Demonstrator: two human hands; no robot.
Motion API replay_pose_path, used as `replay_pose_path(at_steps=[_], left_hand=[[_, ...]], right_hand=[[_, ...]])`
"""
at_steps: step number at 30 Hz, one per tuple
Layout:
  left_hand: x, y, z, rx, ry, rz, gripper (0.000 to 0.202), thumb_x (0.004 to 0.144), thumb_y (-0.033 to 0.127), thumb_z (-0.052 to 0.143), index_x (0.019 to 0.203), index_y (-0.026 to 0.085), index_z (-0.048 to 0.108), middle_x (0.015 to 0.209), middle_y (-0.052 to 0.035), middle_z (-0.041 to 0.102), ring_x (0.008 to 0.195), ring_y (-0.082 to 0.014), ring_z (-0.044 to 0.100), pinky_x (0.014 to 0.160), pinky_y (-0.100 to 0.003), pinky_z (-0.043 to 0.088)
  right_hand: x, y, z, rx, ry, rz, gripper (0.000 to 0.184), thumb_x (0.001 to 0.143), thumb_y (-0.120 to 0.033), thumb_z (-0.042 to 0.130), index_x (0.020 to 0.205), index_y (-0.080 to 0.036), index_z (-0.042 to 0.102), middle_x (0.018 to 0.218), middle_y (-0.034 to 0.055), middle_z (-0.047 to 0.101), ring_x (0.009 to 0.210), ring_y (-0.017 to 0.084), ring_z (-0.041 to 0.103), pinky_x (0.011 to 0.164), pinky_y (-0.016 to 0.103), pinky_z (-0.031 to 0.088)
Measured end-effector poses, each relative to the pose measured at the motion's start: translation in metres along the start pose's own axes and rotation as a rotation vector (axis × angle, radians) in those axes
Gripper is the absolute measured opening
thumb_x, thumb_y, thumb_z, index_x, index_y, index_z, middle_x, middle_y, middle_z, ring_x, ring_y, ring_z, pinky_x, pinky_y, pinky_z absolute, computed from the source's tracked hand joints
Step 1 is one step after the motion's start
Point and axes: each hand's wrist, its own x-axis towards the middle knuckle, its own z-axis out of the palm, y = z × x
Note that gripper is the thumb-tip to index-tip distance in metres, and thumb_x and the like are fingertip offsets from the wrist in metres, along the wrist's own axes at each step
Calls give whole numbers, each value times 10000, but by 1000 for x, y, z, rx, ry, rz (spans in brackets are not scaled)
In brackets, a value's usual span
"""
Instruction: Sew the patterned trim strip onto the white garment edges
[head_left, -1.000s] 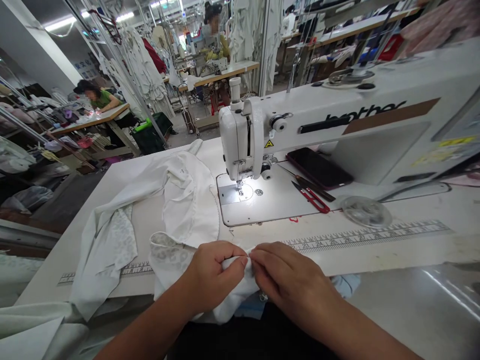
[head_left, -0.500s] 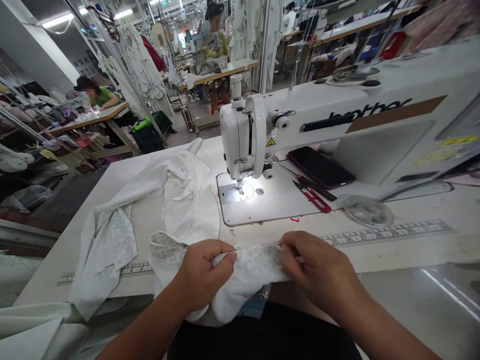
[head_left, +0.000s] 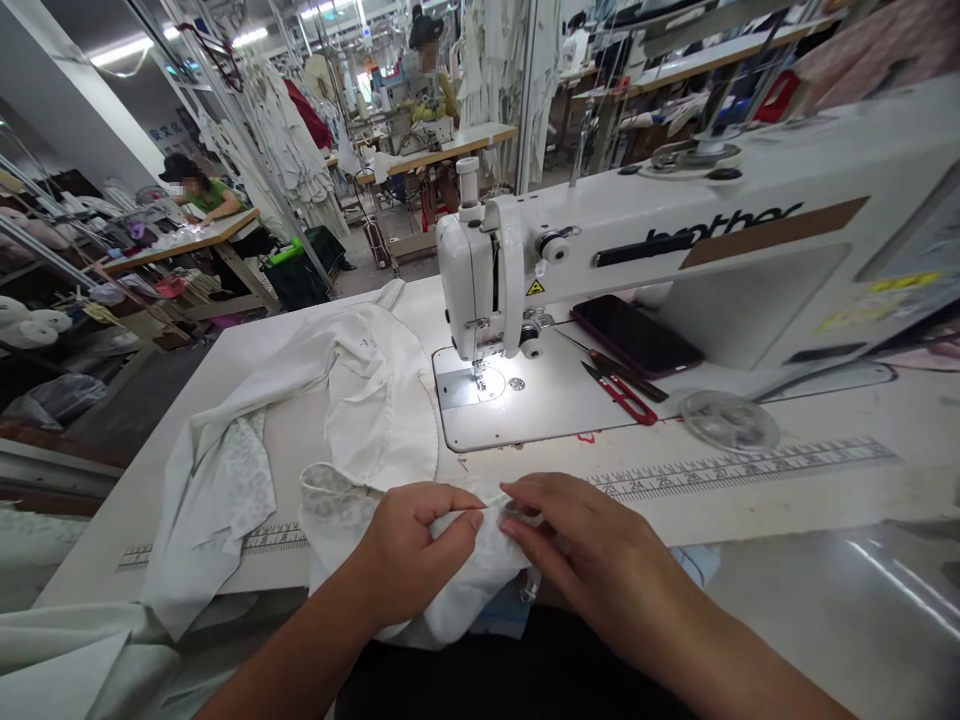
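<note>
Edge of white fabric (head_left: 469,585) is being pinched by L hand (head_left: 420,545), thumb to forefinger; R hand (head_left: 592,545) is being held just beside, at same edge, thumb & fingers slightly parted, firm grip can't be told. That edge is being held approx. L–R btwn hands, w/ bulk being draped below, nearer L hand. Sewing machine (head_left: 469,270) is being lit at needle, fwd of both hands on desk (head_left: 720,515).

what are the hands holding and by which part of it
White cloth, by its upper edge: the left hand pinches it between thumb and forefinger; the right hand touches that edge, grip unclear.
</note>
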Motion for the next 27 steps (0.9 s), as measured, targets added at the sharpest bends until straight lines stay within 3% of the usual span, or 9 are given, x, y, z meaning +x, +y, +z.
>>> replay_pose_path(at_steps=[7,11,15,18,20,22,25,27], left_hand=[[-2,-2,0,49,17,-12,182,860,230,558,768,188,709,697,3,676,686,-134,614,638,-216,453],[2,-2,2,20,-12,-75,193,854,249,555,752,179,704,692,-3,674,681,-143,604,624,-224,448],[5,2,3,0,-83,-84,176,832,206,551,764,178,711,721,-2,699,700,-145,619,643,-224,455],[2,1,-9,43,-28,-10,164,834,221,569,767,174,712,731,-9,701,701,-145,623,669,-231,459],[-1,-2,-21,36,55,-12,189,853,265,571,754,168,699,720,-15,691,693,-149,620,654,-231,462],[-1,-6,-32,3,86,-33,210,865,294,568,752,165,688,718,-19,685,693,-153,620,640,-231,467],[1,-9,-37,-29,43,-15,211,873,302,564,774,163,689,743,-27,690,721,-163,627,664,-245,479],[3,-9,-34,-31,22,4,210,880,296,559,790,164,694,753,-30,693,730,-166,630,676,-252,484]], right_hand=[[3,7,0,-110,-18,-14,181,932,-79,417,821,-177,519,721,26,575,686,173,540,589,299,450],[3,2,-2,53,-28,-100,192,893,-12,392,904,-179,487,865,46,598,788,160,535,680,290,448],[2,-1,-3,172,-209,-216,269,821,27,377,933,-195,478,939,36,614,808,156,533,721,298,432],[-4,20,-13,-100,-311,-139,245,763,-2,417,835,-212,521,779,16,598,704,174,534,618,287,402],[-13,44,-28,-331,-233,-42,192,759,-66,439,803,-214,552,705,30,584,646,190,555,560,288,398],[-22,67,-47,-499,-164,70,192,846,-156,405,877,-213,586,738,57,619,643,208,598,563,314,430],[-31,86,-70,-612,-231,237,244,930,-346,420,763,-236,561,660,49,615,538,218,595,460,324,389],[-30,85,-74,-610,-281,288,274,933,-340,432,706,-242,550,627,45,600,526,226,590,440,334,392]])
